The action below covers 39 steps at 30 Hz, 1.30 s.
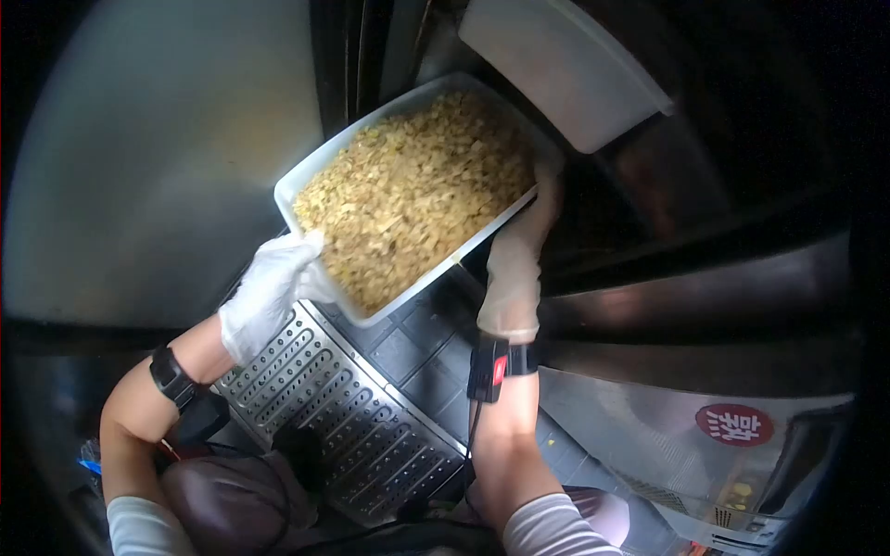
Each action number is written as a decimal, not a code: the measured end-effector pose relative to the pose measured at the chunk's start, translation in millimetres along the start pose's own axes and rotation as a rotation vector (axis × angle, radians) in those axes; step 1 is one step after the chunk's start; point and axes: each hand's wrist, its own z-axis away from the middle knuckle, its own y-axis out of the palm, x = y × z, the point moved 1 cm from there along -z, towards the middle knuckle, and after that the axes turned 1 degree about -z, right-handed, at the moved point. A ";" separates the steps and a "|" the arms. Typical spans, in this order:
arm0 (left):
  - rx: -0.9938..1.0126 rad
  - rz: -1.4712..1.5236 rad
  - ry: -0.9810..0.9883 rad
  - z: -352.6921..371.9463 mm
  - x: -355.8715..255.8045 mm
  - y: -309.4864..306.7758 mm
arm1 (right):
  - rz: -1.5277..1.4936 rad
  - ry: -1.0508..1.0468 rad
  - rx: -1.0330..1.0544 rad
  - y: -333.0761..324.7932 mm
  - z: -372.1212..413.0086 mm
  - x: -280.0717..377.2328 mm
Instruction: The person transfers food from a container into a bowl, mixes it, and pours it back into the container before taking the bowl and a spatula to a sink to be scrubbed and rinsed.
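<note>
A white rectangular tub full of chopped, pale yellow-brown food is held out in front of me, above the floor. My left hand, in a white glove, grips the near left corner, its fingers closed over the rim. On the right, my gloved right hand reaches along the side to the tub's far right end. Its fingers are closed at that end, partly lost in shadow.
A metal door panel stands at left, beside a dark cabinet opening. Another white container sits inside at upper right. Below are a perforated metal floor grate and dark tiles. A metal panel with a red round sticker is at lower right.
</note>
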 end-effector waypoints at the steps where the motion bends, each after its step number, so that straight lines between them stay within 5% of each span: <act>1: -0.022 -0.037 0.004 -2.0 0.4 3.5 | -0.042 0.041 -0.039 3.1 -0.2 1.6; 3: -0.046 -0.060 -0.007 -12.6 6.6 18.3 | -0.069 0.096 -0.079 2.9 -1.7 -3.7; 6: -0.113 -0.014 0.051 -23.4 -0.9 36.2 | 0.172 -0.096 -0.259 15.3 14.2 -10.0; 9: -0.063 -0.076 0.086 -24.5 -8.7 33.1 | 0.050 0.036 -0.329 12.4 55.7 -22.6; 12: -0.103 -0.156 0.101 -21.0 -25.8 45.2 | 0.064 0.405 -0.232 2.1 75.5 -27.1; 15: -0.158 -0.175 0.174 -22.1 -26.4 55.1 | 0.020 0.414 -0.010 1.9 71.3 -18.3; 19: -0.041 -0.380 0.161 -21.1 -32.8 53.5 | -0.022 0.425 -0.156 12.0 66.5 -17.8; 27: -0.035 -0.162 0.321 -39.1 -33.4 56.4 | -0.090 0.216 -0.226 2.1 51.4 -28.7; 30: 0.122 -0.125 0.584 -55.9 -34.7 63.7 | -0.180 0.125 -0.141 -5.8 33.9 -31.7; 35: 0.067 -0.057 0.459 -119.1 -41.2 94.5 | -0.054 0.060 -0.308 5.4 7.0 -15.3; 37: -0.161 -0.238 0.455 -143.0 -52.0 115.6 | 0.010 0.024 -0.281 10.8 -5.8 -9.5; 39: -0.079 -0.063 0.496 -191.2 -46.5 130.6 | -0.015 -0.027 -0.231 14.3 -23.4 -7.5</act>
